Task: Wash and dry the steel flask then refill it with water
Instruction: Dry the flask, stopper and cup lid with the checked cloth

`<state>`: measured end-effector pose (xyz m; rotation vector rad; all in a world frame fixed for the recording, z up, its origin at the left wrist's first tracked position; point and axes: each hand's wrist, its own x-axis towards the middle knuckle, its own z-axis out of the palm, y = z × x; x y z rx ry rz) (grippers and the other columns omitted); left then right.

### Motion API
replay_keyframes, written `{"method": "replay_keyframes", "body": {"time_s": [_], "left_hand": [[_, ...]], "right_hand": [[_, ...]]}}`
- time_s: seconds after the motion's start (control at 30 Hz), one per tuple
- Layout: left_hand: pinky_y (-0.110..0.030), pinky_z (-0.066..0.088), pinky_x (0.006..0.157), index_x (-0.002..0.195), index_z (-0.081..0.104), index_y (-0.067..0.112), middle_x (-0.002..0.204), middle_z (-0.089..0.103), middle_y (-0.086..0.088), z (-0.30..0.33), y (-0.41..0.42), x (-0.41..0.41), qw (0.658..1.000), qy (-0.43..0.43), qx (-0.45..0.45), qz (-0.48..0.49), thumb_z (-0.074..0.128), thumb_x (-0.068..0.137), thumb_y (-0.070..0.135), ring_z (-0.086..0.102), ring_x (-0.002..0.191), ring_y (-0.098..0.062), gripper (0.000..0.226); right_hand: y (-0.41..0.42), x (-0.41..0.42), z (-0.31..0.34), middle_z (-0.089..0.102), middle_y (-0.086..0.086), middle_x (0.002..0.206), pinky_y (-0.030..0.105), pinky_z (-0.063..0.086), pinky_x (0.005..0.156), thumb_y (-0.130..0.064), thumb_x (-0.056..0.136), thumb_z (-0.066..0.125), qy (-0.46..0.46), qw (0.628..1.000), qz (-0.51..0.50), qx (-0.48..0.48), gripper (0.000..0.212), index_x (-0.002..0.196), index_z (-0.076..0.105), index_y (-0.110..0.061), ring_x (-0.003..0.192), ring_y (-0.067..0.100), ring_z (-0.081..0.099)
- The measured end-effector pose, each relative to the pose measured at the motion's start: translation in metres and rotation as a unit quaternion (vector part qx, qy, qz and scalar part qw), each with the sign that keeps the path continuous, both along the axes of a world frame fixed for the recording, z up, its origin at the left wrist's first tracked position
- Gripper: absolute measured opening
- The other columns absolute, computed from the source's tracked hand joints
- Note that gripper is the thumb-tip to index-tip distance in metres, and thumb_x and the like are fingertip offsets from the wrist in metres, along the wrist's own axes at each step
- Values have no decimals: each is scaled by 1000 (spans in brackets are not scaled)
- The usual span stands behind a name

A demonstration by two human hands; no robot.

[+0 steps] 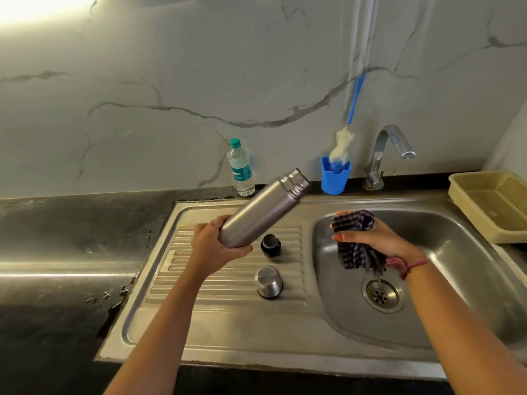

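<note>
Over a steel sink (285, 346), the left hand (212, 246) grips a tilted, uncapped steel flask (262, 209); the right hand (370, 240) clutches a checked cloth (355, 238).

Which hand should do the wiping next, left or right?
Right. The right hand grips the dark checked cloth over the sink basin; the left hand holds the uncapped steel flask by its base, tilted toward it.

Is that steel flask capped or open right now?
Open. The flask shows a bare threaded neck, while its black stopper and steel cap sit on the drainboard.
</note>
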<state>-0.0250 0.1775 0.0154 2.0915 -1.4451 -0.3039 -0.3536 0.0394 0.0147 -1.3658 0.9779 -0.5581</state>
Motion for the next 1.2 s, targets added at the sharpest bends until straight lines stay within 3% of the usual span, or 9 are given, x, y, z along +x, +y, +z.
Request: {"method": "replay_keyframes", "body": {"time_s": [0.07, 0.13, 0.23, 0.37, 0.53, 0.73, 0.87, 0.97, 1.2], "left_hand": [[-39, 52, 86, 131, 48, 33, 105, 51, 7, -13, 9, 4, 996, 82, -7, 32, 88, 57, 54, 47, 107, -22, 87], [-35, 60, 70, 123, 50, 32, 104, 59, 1, -23, 15, 4, 982, 178, -35, 46, 92, 59, 43, 61, 95, -25, 77], [-18, 55, 59, 120, 48, 28, 101, 63, 7, -31, 22, 1, 959, 266, -59, 81, 89, 70, 19, 65, 89, -14, 65], [-13, 52, 54, 122, 46, 26, 101, 63, 5, -35, 24, 9, 926, 337, -88, 147, 87, 73, 16, 65, 87, -10, 65], [-21, 51, 69, 122, 53, 23, 104, 68, 3, -48, 20, 26, 914, 352, -84, 183, 92, 66, 18, 67, 92, -13, 69], [-19, 46, 65, 122, 53, 20, 101, 66, 4, -56, 5, 27, 899, 384, -71, 197, 91, 65, 12, 64, 87, -8, 69], [-23, 47, 71, 121, 52, 20, 103, 66, 1, -64, -4, 29, 896, 386, -68, 206, 92, 63, 12, 63, 85, -10, 71], [-27, 48, 74, 119, 51, 20, 103, 66, 0, -70, -8, 31, 900, 374, -69, 213, 93, 62, 13, 63, 85, -11, 71], [-26, 50, 70, 118, 52, 19, 106, 67, -1, -88, -16, 33, 906, 350, -66, 227, 94, 60, 13, 65, 85, -13, 72]], "right_hand": [[3, 6, -9, 71, 8, 110, 47, 50, 96, -39, 49, 93, -25, 999, -13, 24, 75, 117, 66, -23, 106, 27, 66], [8, 14, -14, 71, 10, 111, 48, 51, 95, -35, 50, 93, -62, 997, -34, 42, 77, 121, 64, -20, 107, 28, 66], [17, 28, -15, 71, 16, 110, 44, 56, 88, -16, 65, 82, -114, 989, -61, 71, 65, 125, 60, -8, 106, 32, 66], [24, 40, -18, 70, 17, 109, 46, 53, 92, -14, 66, 77, -137, 981, -93, 97, 60, 124, 61, -8, 105, 32, 67], [26, 54, -33, 67, 19, 115, 49, 49, 97, -6, 74, 75, -190, 962, -145, 132, 59, 130, 56, -11, 106, 30, 65], [31, 69, -40, 65, 19, 112, 50, 49, 96, -3, 83, 64, -219, 936, -222, 162, 31, 110, 63, -18, 99, 30, 63], [34, 75, -49, 64, 19, 119, 51, 47, 98, -4, 86, 61, -231, 922, -255, 179, 45, 129, 56, -18, 110, 32, 62], [35, 77, -54, 62, 20, 125, 54, 46, 100, -6, 87, 62, -236, 914, -266, 193, 46, 130, 55, -20, 117, 35, 59], [37, 78, -55, 64, 14, 116, 44, 53, 83, -6, 88, 60, -225, 910, -285, 201, 47, 132, 55, -22, 101, 29, 63]]}}
